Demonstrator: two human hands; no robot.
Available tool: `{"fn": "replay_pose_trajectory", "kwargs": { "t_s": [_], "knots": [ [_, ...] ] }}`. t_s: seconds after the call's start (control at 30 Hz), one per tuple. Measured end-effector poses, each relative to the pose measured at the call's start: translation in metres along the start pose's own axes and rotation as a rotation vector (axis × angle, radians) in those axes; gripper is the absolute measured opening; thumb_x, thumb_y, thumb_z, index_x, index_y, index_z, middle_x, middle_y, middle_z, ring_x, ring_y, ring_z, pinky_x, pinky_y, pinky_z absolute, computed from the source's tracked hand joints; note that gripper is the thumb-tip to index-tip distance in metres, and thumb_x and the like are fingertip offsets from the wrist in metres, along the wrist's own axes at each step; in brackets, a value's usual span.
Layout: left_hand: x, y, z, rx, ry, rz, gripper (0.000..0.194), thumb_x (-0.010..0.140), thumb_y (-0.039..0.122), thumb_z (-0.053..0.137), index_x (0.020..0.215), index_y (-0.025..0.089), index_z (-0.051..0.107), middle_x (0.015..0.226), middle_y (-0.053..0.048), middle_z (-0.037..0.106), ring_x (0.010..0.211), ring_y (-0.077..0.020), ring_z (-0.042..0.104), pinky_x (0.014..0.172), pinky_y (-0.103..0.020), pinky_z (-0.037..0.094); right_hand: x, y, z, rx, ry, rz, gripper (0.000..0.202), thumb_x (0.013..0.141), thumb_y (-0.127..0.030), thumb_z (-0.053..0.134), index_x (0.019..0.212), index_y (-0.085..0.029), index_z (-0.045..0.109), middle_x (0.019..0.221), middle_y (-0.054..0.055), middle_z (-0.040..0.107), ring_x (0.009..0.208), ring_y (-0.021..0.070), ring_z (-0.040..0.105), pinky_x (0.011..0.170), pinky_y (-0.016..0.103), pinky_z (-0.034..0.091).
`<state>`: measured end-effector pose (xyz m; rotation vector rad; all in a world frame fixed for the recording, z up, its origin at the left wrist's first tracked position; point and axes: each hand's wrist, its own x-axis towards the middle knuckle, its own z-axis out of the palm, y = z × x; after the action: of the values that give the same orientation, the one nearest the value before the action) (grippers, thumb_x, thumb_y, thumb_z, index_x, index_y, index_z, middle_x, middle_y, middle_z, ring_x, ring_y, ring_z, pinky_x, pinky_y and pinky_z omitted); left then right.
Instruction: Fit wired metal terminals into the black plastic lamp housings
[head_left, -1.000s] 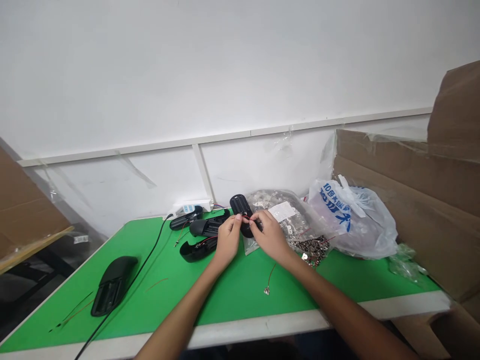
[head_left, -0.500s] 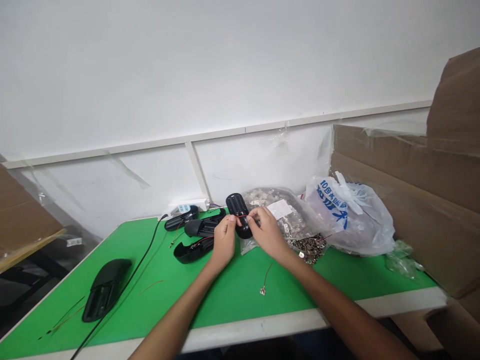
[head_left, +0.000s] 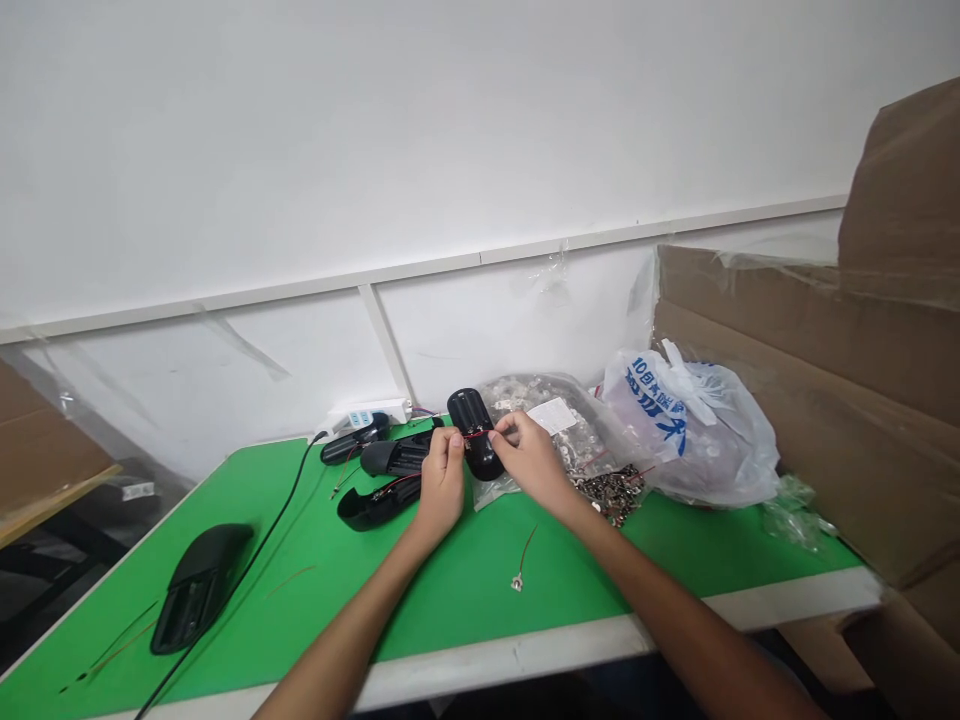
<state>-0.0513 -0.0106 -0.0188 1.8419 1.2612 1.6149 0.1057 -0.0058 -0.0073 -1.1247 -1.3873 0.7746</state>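
Observation:
My left hand [head_left: 442,478] is closed in a pinch on one end of a thin red wire [head_left: 477,434]. The wire runs taut to my right hand [head_left: 525,458], whose thumb and finger pinch its other end. Just behind the wire a glossy black plastic housing [head_left: 468,408] with long grooves stands tilted at the edge of a clear bag; whether any finger supports it I cannot tell. More black housings [head_left: 390,458] lie left of my left hand, one a curved shell [head_left: 367,510] with a red wire. A loose metal contact with a red wire [head_left: 517,582] lies nearer me.
Clear bag of metal contacts [head_left: 510,390], a pile of small metal parts [head_left: 616,497] and a tied white bag [head_left: 697,440] lie right. A black cable [head_left: 281,515] crosses the green table [head_left: 330,620] beside another black housing [head_left: 202,590]. Cardboard [head_left: 757,370] walls the right.
The whole view has shifted slightly, so things sit a little further left. Both hands keep their pinch, and the red wire between them now looks straighter.

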Motion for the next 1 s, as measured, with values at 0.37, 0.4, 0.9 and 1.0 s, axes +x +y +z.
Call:
{"fn": "replay_pose_trajectory", "kwargs": {
  "t_s": [0.37, 0.4, 0.9, 1.0],
  "knots": [
    [-0.002, 0.000, 0.000, -0.012, -0.017, 0.027, 0.055, 0.099, 0.074, 0.042, 0.091, 0.022, 0.056, 0.081, 0.000, 0.057, 0.076, -0.0168, 0.053, 0.072, -0.028, 0.045, 0.002, 0.002, 0.001, 0.193, -0.131, 0.049, 0.019, 0.085, -0.027, 0.064, 0.103, -0.022, 0.065, 0.101, 0.004, 0.075, 0.091, 0.0211, 0.071, 0.084, 0.036, 0.055],
    [-0.001, 0.000, 0.000, -0.018, -0.010, 0.025, 0.054, 0.099, 0.074, 0.042, 0.092, 0.022, 0.056, 0.082, -0.001, 0.057, 0.076, -0.0168, 0.053, 0.073, -0.028, 0.045, 0.002, 0.003, 0.001, 0.211, -0.137, 0.044, 0.020, 0.084, -0.027, 0.065, 0.103, -0.022, 0.065, 0.101, 0.004, 0.075, 0.092, 0.0211, 0.071, 0.086, 0.036, 0.055],
    [0.000, 0.004, -0.001, -0.052, -0.124, -0.048, 0.042, 0.099, 0.063, 0.051, 0.092, 0.021, 0.056, 0.076, 0.002, 0.055, 0.068, -0.0145, 0.050, 0.064, -0.026, 0.040, -0.002, -0.003, 0.002, 0.533, -0.146, 0.268, 0.031, 0.067, -0.037, 0.075, 0.092, -0.020, 0.070, 0.086, 0.001, 0.072, 0.081, 0.0191, 0.065, 0.073, 0.030, 0.050],
    [0.001, 0.003, -0.001, -0.093, -0.146, -0.057, 0.037, 0.098, 0.057, 0.056, 0.095, 0.021, 0.057, 0.080, 0.001, 0.059, 0.070, -0.0142, 0.054, 0.066, -0.025, 0.042, -0.004, -0.007, 0.001, 0.563, -0.135, 0.308, 0.032, 0.064, -0.038, 0.077, 0.089, -0.020, 0.069, 0.082, 0.000, 0.070, 0.077, 0.0180, 0.063, 0.068, 0.028, 0.049]
  ]
}}
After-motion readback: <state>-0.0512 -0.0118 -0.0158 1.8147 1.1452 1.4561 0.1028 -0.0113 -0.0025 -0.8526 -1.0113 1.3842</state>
